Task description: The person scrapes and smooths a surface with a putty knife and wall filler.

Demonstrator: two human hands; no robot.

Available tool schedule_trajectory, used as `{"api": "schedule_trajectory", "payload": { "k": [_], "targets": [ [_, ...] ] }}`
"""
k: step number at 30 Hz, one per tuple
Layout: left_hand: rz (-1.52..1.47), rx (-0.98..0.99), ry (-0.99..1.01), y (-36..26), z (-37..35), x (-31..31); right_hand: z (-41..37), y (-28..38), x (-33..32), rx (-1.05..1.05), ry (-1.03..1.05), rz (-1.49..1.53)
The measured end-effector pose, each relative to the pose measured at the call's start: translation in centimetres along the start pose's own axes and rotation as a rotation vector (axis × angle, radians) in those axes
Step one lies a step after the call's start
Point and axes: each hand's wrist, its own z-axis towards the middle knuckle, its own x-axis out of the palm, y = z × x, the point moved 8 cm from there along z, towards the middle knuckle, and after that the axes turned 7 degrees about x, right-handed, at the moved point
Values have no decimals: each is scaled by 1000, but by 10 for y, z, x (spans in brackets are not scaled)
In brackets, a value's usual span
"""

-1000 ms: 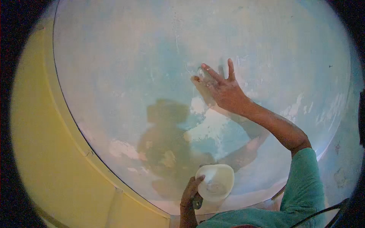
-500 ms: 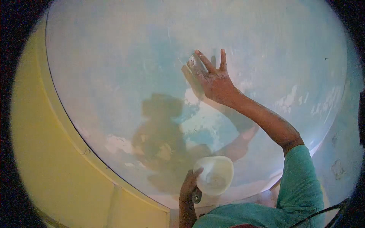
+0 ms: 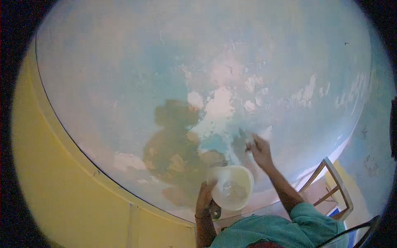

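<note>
My left hand (image 3: 205, 196) grips the edge of a white bowl (image 3: 248, 186) at the lower middle, thumb on its rim. A dark tool handle with a hole (image 3: 215, 211) shows beside that hand, below the bowl. Some pale material lies inside the bowl. Above and to the right of the bowl, my right hand (image 3: 260, 149) is blurred, with its fingers bent together near the wall; whether they hold something is unclear. The pale blue wall (image 3: 124, 74) has white patches around its middle.
A yellow wall (image 3: 82, 194) runs along the left and bottom left. At the lower right stands a wooden frame (image 3: 340, 186), perhaps a chair or ladder. A dark curved cable or strap (image 3: 351, 229) crosses the bottom right corner.
My right hand has come down from high on the wall towards the bowl, and its spread fingers have bent in. White patches it covered now show. The wooden frame has come into view.
</note>
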Motion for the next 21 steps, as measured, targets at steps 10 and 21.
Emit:
{"api": "schedule_trajectory", "payload": {
  "k": [10, 21],
  "targets": [
    [136, -25, 169, 54, 36, 32, -130, -124, 87, 488, 449, 428],
    [262, 160, 277, 46, 24, 45, -130, -134, 85, 553, 423, 526]
  ]
}}
